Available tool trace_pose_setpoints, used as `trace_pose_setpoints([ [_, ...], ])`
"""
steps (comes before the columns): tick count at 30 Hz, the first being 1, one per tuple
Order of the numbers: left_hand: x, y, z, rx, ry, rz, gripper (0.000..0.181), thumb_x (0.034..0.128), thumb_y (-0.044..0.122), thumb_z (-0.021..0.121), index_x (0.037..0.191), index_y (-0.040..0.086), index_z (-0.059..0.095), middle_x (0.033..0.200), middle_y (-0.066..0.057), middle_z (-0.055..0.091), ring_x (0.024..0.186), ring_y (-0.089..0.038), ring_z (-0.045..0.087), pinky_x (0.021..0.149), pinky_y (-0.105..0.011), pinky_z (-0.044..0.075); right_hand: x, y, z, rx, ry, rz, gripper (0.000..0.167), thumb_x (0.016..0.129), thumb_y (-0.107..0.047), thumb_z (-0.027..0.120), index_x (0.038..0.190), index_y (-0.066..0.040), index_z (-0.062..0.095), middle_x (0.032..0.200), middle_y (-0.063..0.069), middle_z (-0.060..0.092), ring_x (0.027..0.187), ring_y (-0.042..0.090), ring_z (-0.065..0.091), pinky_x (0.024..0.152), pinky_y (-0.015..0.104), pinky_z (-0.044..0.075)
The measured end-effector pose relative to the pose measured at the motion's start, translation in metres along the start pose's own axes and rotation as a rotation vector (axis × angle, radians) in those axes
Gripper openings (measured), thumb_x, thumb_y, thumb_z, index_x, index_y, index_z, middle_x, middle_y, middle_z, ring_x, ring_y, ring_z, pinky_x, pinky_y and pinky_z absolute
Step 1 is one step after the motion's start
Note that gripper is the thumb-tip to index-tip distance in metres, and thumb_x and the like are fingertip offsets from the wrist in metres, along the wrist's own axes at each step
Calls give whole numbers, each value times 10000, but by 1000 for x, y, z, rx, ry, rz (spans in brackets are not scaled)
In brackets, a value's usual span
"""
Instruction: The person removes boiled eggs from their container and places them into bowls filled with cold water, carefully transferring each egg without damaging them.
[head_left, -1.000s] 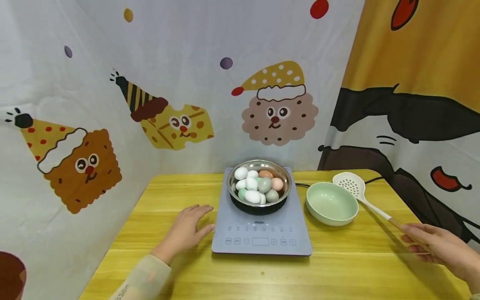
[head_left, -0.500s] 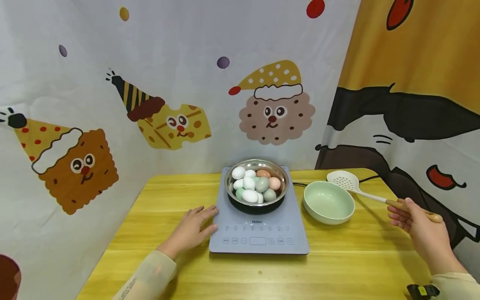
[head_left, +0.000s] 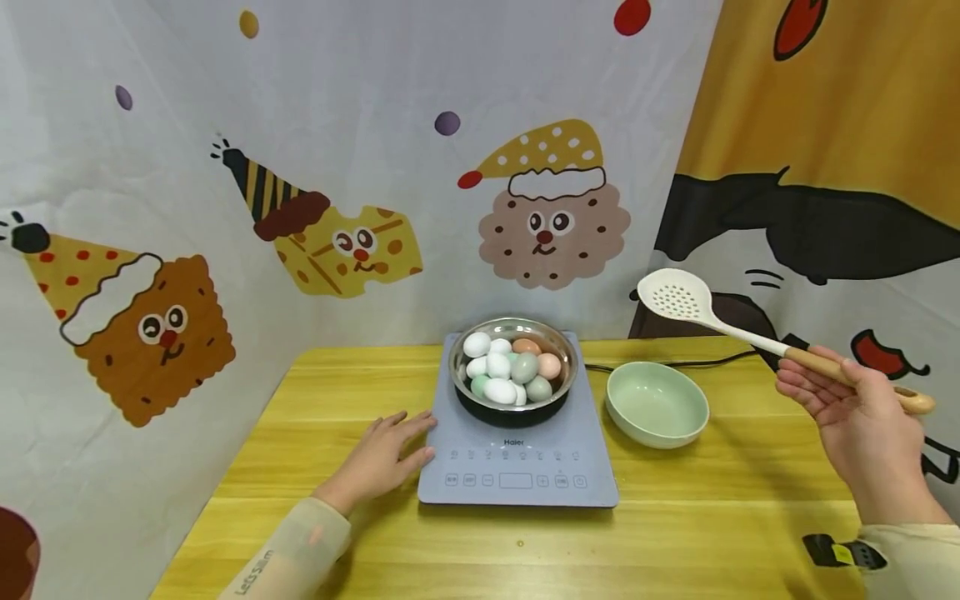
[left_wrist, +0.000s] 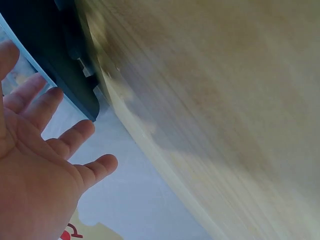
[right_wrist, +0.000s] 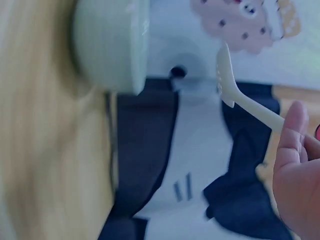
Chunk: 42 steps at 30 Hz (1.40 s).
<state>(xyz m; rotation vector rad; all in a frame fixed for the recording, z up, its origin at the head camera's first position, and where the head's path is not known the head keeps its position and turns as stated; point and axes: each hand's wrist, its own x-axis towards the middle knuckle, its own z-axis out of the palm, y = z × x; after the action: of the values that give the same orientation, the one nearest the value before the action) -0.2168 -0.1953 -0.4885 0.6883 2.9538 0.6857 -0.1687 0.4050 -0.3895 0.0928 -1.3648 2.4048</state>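
In the head view my right hand [head_left: 862,417] grips the wooden handle of a white slotted skimmer [head_left: 678,298], held up in the air right of a light green bowl [head_left: 657,408]. The right wrist view shows the skimmer [right_wrist: 229,80] edge-on, with the thumb along its handle. My left hand [head_left: 384,458] touches the left edge of a grey-blue induction cooker [head_left: 517,462], its fingers spread. On the cooker stands a steel pan [head_left: 572,362] heaped with several white, brown and greenish eggs [head_left: 501,367]. In the left wrist view the hand [left_wrist: 40,165] lies by the cooker's dark underside [left_wrist: 45,45].
A wooden table [head_left: 360,550] carries everything. A black cable [head_left: 712,362] runs behind the bowl to the right. Curtains with cartoon prints [head_left: 360,83] hang close behind and to the left. A dark red round object [head_left: 15,554] shows at the far left edge.
My right hand has taken hold of the skimmer's handle and lifted it off the table, up beside the bowl. My left hand has shifted slightly right, to the cooker's edge.
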Motion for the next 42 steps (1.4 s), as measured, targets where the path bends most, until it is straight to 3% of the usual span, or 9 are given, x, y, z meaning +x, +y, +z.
trace_pose_setpoints([
  [4,0,-2,1,4,-8,-8,554,1071,411,631,1573,191,558,1667,-18,506,1550,-498,405,1254,-772,223,-4,0,25,-86,-82,-20,324,1127,-206,525,1262,12,722,1080,140,834,878,226,830,742,330,669],
  [10,-1,-3,3,12,-6,-12,558,1071,413,629,1576,186,554,1664,-18,509,1549,-488,412,1252,-774,225,-10,7,62,-246,-234,6,347,1147,-216,477,1375,-52,682,1126,98,831,908,201,817,822,281,658],
  [14,-2,-2,3,8,-3,-5,558,1074,412,623,1576,178,552,1658,-28,518,1541,-497,419,1246,-779,230,-10,13,86,-396,-262,-69,349,1137,-207,507,1382,-9,657,1124,67,829,907,168,811,833,258,649],
  [18,-3,-3,4,6,-1,2,558,1079,419,611,1578,176,549,1652,-32,524,1531,-508,428,1239,-783,239,-11,19,103,-480,-273,-136,357,1118,-155,542,1368,76,649,1091,64,837,875,169,821,810,276,650],
  [24,-3,-4,4,4,9,3,559,1080,437,604,1576,184,552,1658,-35,514,1527,-520,427,1237,-785,240,-13,27,119,-655,-299,-177,374,1109,-177,568,1386,56,663,1111,-11,838,869,121,814,807,243,645],
  [29,-2,-4,2,-8,3,-8,571,1075,461,603,1585,210,544,1680,-76,478,1541,-531,400,1235,-797,223,-13,36,128,-676,-350,-202,351,1102,-115,566,1379,77,664,1129,-27,833,871,133,802,802,246,649],
  [33,0,-5,0,-16,-3,-16,595,1070,486,600,1597,219,529,1692,-104,456,1560,-542,359,1236,-812,191,-17,41,134,-757,-361,-227,332,1098,-100,571,1358,72,684,1113,-83,824,872,129,788,800,233,649],
  [42,5,-10,-1,61,16,-2,593,1065,529,581,1591,258,538,1694,-120,446,1585,-563,289,1229,-845,88,-30,42,144,-813,-421,-382,272,1060,33,568,1272,85,730,1094,-129,814,827,94,777,793,189,636],
])
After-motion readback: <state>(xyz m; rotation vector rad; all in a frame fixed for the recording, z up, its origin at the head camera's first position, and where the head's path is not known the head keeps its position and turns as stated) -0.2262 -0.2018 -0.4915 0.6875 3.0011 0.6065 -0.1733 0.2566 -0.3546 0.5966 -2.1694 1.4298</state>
